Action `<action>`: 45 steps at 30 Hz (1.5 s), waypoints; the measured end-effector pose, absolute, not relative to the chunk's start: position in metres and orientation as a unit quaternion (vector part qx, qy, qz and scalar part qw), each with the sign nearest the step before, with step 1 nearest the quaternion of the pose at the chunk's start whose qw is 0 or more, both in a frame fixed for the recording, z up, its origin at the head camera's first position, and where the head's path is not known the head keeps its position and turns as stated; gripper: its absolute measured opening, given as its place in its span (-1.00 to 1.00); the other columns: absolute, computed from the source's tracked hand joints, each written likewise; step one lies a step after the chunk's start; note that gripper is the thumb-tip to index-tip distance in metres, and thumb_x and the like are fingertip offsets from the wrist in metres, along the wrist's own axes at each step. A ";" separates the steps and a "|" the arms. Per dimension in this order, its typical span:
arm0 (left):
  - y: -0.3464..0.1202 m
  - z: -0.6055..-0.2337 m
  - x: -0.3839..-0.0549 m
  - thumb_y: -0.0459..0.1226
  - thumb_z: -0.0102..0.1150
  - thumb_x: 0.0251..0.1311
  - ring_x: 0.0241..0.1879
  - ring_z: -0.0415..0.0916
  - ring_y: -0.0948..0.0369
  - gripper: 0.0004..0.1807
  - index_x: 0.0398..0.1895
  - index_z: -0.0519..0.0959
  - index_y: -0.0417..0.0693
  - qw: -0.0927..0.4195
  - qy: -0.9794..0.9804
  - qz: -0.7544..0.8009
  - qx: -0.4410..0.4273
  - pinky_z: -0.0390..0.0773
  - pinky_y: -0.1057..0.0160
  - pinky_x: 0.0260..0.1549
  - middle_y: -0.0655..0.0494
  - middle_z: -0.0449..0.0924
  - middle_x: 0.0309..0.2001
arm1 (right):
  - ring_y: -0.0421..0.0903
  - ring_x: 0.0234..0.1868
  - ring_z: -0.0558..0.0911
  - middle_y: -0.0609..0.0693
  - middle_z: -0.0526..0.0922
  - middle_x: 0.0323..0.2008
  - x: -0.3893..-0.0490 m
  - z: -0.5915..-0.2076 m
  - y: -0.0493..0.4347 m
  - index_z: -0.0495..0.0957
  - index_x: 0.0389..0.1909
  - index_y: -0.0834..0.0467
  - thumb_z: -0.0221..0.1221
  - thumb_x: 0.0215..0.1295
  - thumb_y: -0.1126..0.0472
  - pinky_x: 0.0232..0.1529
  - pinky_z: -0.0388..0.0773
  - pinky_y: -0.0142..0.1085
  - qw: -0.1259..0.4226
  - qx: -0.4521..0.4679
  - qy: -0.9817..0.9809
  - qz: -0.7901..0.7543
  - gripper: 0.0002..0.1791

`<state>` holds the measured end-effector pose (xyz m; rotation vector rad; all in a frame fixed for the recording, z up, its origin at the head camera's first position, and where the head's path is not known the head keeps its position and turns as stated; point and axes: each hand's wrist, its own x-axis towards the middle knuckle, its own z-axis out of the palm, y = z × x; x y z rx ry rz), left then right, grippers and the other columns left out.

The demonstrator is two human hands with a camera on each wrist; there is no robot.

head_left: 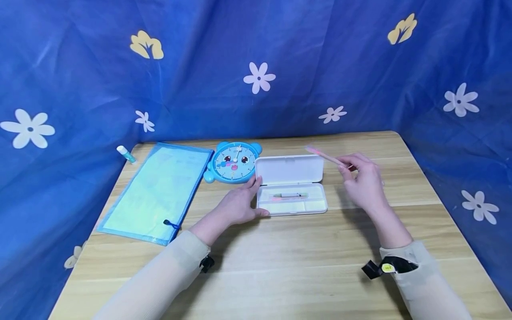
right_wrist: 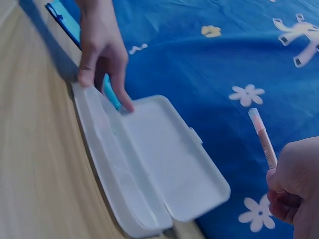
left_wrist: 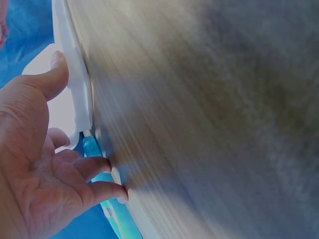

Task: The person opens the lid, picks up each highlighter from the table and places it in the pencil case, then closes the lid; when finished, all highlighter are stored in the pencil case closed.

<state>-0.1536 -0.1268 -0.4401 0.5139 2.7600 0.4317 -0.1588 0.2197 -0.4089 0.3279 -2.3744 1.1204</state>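
Note:
A white pencil case [head_left: 291, 213] lies with its lid [head_left: 289, 170] raised on the wooden table. My left hand [head_left: 240, 202] holds it at the left end, thumb at the front corner and a finger by the lid's edge. In the left wrist view the other fingers of this left hand [left_wrist: 55, 164] reach down beside the blue clock. Up to the right of the case, my right hand [head_left: 364, 180] pinches a pink pen [head_left: 326, 157] by one end; its clear-capped end [right_wrist: 254, 117] points away. Inside the tray lies a pen with green ends [head_left: 290, 195].
A blue cartoon-faced toy clock [head_left: 234, 163] stands directly left of the case. Further left lies a blue zip file bag [head_left: 156, 191], with a white-capped glue stick [head_left: 126, 154] beyond it. Blue flowered cloth [head_left: 280, 111] hangs behind and beside the table.

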 end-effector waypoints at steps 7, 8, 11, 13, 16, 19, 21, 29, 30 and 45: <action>-0.128 -0.441 -0.154 0.32 0.43 0.16 0.51 0.23 -0.22 0.28 0.74 -0.06 0.02 0.147 0.961 0.151 0.179 0.34 -0.10 0.43 -0.09 -0.15 0.70 | -0.04 -0.32 0.68 0.10 0.77 -0.27 -0.163 -0.421 0.196 0.80 -0.09 0.31 0.36 0.27 0.55 -0.26 0.56 -0.20 0.203 0.199 -0.872 0.399 -0.77; -0.128 -0.441 -0.154 0.32 0.43 0.16 0.51 0.24 -0.22 0.28 0.74 -0.06 0.02 0.147 0.961 0.151 0.179 0.35 -0.10 0.42 -0.09 -0.16 0.70 | -0.05 -0.32 0.68 0.09 0.77 -0.26 -0.163 -0.423 0.193 0.80 -0.09 0.30 0.37 0.27 0.54 -0.31 0.60 -0.18 0.194 0.206 -0.874 0.395 -0.77; -0.128 -0.440 -0.154 0.32 0.43 0.15 0.50 0.26 -0.23 0.28 0.74 -0.07 0.03 0.147 0.961 0.152 0.178 0.37 -0.09 0.41 -0.06 -0.19 0.70 | -0.06 -0.32 0.67 0.08 0.77 -0.24 -0.166 -0.429 0.184 0.80 -0.08 0.30 0.38 0.30 0.50 -0.31 0.62 -0.16 0.170 0.220 -0.883 0.379 -0.79; -0.127 -0.440 -0.153 0.31 0.44 0.15 0.48 0.27 -0.24 0.28 0.74 -0.06 0.02 0.147 0.961 0.154 0.179 0.38 -0.10 0.40 -0.07 -0.20 0.70 | -0.06 -0.33 0.65 0.08 0.76 -0.24 -0.168 -0.435 0.179 0.80 -0.08 0.30 0.39 0.31 0.49 -0.32 0.60 -0.17 0.151 0.224 -0.889 0.370 -0.81; -0.127 -0.440 -0.153 0.31 0.44 0.15 0.47 0.29 -0.24 0.29 0.74 -0.07 0.02 0.147 0.960 0.154 0.180 0.38 -0.09 0.40 -0.07 -0.21 0.70 | -0.06 -0.33 0.63 0.07 0.76 -0.24 -0.171 -0.442 0.173 0.79 -0.08 0.30 0.38 0.33 0.47 -0.31 0.58 -0.17 0.124 0.226 -0.898 0.358 -0.82; -0.127 -0.441 -0.153 0.32 0.43 0.15 0.47 0.30 -0.24 0.29 0.74 -0.08 0.03 0.147 0.961 0.151 0.180 0.38 -0.09 0.40 -0.06 -0.22 0.70 | -0.04 -0.30 0.66 0.07 0.76 -0.23 -0.173 -0.449 0.169 0.80 -0.08 0.30 0.36 0.34 0.46 -0.26 0.60 -0.14 0.102 0.226 -0.902 0.353 -0.82; -0.127 -0.442 -0.154 0.32 0.43 0.15 0.47 0.30 -0.23 0.29 0.74 -0.09 0.04 0.148 0.961 0.149 0.179 0.37 -0.08 0.41 -0.04 -0.22 0.71 | -0.01 -0.26 0.69 0.07 0.77 -0.22 -0.175 -0.452 0.166 0.80 -0.08 0.30 0.35 0.35 0.47 -0.23 0.63 -0.10 0.091 0.226 -0.904 0.351 -0.82; -0.128 -0.441 -0.152 0.32 0.44 0.15 0.44 0.33 -0.25 0.29 0.74 -0.08 0.04 0.144 0.961 0.152 0.180 0.39 -0.09 0.39 -0.03 -0.23 0.71 | 0.03 -0.18 0.72 0.10 0.78 -0.20 -0.177 -0.465 0.160 0.79 -0.07 0.29 0.34 0.39 0.44 -0.13 0.67 -0.05 0.054 0.222 -0.911 0.344 -0.83; -0.128 -0.441 -0.151 0.32 0.44 0.14 0.44 0.33 -0.25 0.29 0.74 -0.08 0.04 0.144 0.961 0.152 0.180 0.39 -0.09 0.39 -0.03 -0.23 0.71 | 0.04 -0.16 0.73 0.09 0.78 -0.19 -0.176 -0.466 0.159 0.79 -0.06 0.29 0.34 0.39 0.44 -0.10 0.68 -0.05 0.052 0.225 -0.910 0.345 -0.83; -0.128 -0.444 -0.153 0.32 0.43 0.15 0.43 0.35 -0.26 0.29 0.74 -0.09 0.03 0.140 0.961 0.153 0.185 0.39 -0.09 0.39 -0.05 -0.24 0.70 | 0.03 -0.15 0.68 0.05 0.72 -0.24 -0.169 -0.471 0.153 0.79 -0.08 0.30 0.35 0.39 0.41 -0.05 0.66 -0.05 0.058 0.269 -0.918 0.286 -0.85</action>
